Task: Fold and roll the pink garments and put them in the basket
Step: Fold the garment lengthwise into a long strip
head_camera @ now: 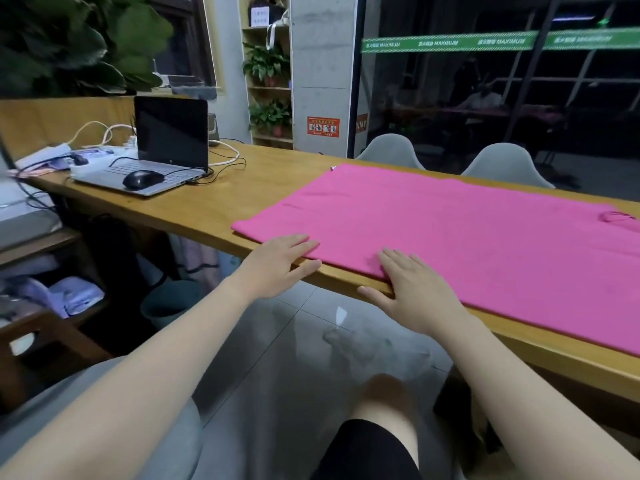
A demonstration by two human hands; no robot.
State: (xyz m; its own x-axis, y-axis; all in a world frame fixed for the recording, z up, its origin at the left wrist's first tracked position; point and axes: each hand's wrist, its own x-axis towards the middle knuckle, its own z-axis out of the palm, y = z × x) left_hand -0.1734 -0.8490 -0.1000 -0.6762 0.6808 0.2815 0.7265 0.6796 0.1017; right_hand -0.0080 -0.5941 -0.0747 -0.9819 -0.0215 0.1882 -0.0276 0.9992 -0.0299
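While both forearms reach fwd over the lap, left hand (277, 265) lies flat at the tabletop (214, 206) edge, fingers (299, 241) straight, tips touching the garment's (450, 233) left corner. Right hand (412, 292) rests palm-down on the near hem, fingers spread, thumb on bare wood; neither grips anything. Garment lies flat across the tabletop's right part. Laptop (166, 147) w/ mouse (142, 179) sits far left.
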